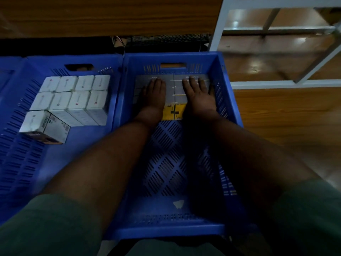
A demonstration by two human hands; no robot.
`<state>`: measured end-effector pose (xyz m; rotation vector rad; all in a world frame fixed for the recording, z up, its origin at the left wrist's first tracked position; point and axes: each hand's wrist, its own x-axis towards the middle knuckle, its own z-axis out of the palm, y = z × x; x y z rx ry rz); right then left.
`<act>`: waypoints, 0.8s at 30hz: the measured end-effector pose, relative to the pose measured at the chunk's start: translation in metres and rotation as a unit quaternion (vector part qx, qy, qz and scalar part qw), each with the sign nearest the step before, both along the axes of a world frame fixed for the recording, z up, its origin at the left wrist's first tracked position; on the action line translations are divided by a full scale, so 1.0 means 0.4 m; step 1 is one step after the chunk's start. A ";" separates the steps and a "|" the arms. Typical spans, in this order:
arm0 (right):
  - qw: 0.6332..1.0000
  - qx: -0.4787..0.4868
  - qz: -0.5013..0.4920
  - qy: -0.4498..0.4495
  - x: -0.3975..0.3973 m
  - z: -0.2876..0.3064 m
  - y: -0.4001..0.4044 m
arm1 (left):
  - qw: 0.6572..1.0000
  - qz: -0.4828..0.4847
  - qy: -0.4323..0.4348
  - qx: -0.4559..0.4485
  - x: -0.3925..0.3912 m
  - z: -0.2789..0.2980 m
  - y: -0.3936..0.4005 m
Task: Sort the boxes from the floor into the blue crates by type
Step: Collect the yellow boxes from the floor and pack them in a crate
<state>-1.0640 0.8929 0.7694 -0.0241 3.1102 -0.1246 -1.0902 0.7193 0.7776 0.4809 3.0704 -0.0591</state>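
Two blue crates stand side by side. The right crate [228, 100] holds several flat grey boxes [175, 89] with yellow front faces, packed against its far wall. My left hand [154, 95] and my right hand [198, 95] both lie flat on top of these boxes, fingers spread, gripping nothing. The left crate [114, 85] holds several white boxes [73, 93] in two rows, plus one white box [44, 126] lying tilted in front of them.
A white metal shelf frame [276, 84] stands to the right on the wooden floor [276, 117]. A wooden panel [110, 15] runs behind the crates, with a dark gap and cables below it. The near half of the right crate's slotted bottom [166, 163] is bare.
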 end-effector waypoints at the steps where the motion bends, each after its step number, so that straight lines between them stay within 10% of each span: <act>1: 1.000 0.002 0.001 0.000 0.003 0.006 -0.002 | 1.000 0.001 -0.006 -0.003 0.004 0.008 0.001; 13: 0.989 -0.076 0.106 0.063 0.127 0.134 -0.113 | 0.992 -0.005 0.046 0.117 0.171 0.169 -0.070; 24: 0.857 -0.409 0.239 0.202 0.417 0.269 -0.423 | 0.924 0.060 0.212 0.313 0.519 0.264 -0.450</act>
